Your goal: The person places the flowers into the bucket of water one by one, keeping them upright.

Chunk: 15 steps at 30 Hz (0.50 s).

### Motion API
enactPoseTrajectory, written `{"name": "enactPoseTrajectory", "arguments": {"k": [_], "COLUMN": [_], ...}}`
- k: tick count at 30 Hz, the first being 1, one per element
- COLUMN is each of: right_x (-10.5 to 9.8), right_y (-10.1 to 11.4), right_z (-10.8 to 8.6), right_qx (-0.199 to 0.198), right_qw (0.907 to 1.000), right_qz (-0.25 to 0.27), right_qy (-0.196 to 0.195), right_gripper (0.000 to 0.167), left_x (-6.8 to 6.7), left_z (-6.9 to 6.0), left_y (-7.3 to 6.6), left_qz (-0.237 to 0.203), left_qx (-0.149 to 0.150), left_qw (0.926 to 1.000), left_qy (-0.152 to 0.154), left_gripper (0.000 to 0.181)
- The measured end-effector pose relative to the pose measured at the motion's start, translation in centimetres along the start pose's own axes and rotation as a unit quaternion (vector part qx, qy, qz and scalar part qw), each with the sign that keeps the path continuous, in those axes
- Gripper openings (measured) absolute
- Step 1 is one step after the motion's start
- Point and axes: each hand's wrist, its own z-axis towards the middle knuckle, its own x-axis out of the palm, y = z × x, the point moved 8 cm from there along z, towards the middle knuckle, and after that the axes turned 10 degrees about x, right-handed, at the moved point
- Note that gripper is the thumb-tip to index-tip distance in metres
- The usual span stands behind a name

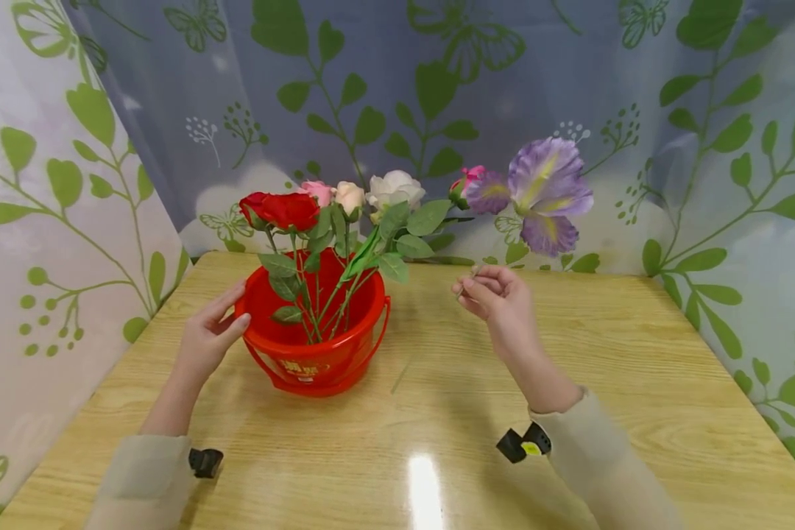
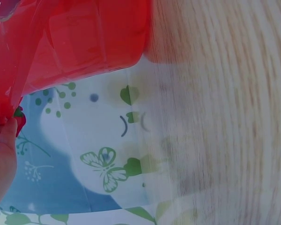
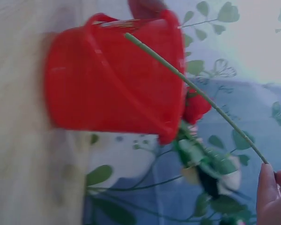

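Observation:
A red plastic bucket (image 1: 308, 357) stands upright on the table, holding several artificial flowers. Among them are red roses (image 1: 291, 212), a pink rose (image 1: 318, 193), a cream rose (image 1: 349, 197) and a white rose (image 1: 396, 189). My left hand (image 1: 210, 327) grips the bucket's left rim, its fingertips partly hidden in the left wrist view. To the right of the bucket, my right hand (image 1: 497, 298) pinches the stem of a purple iris (image 1: 548, 184). The thin green stem (image 3: 192, 84) passes in front of the bucket in the right wrist view, its lower end free.
A pink bud (image 1: 467, 182) shows beside the iris; where its stem ends is hidden. The wooden table (image 1: 609, 368) ends at a patterned curtain (image 1: 384, 44) behind and at the sides. A bucket handle (image 1: 383, 324) hangs down at the right.

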Motion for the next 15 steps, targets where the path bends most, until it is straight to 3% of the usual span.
{"name": "enactPoseTrajectory", "arguments": {"k": [8, 11, 15], "right_x": [4.5, 6.3, 8.3], "right_y": [5.0, 5.7, 5.0], "right_z": [1.0, 1.7, 2.7], "right_qx": [-0.071, -0.089, -0.092], "right_qw": [0.9967, 0.9952, 0.9954], "right_qz": [0.031, 0.033, -0.006], "right_qy": [0.023, 0.027, 0.026], "right_gripper": [0.014, 0.014, 0.017], "left_x": [0.0, 0.0, 0.0], "left_z": [0.3, 0.4, 0.2], "left_y": [-0.1, -0.1, -0.1], "left_qz": [0.01, 0.004, 0.008], "left_qx": [0.001, 0.0, -0.002], "left_qw": [0.9999, 1.0, 1.0], "left_qy": [0.003, 0.002, 0.001], "left_gripper": [0.042, 0.042, 0.042]}}
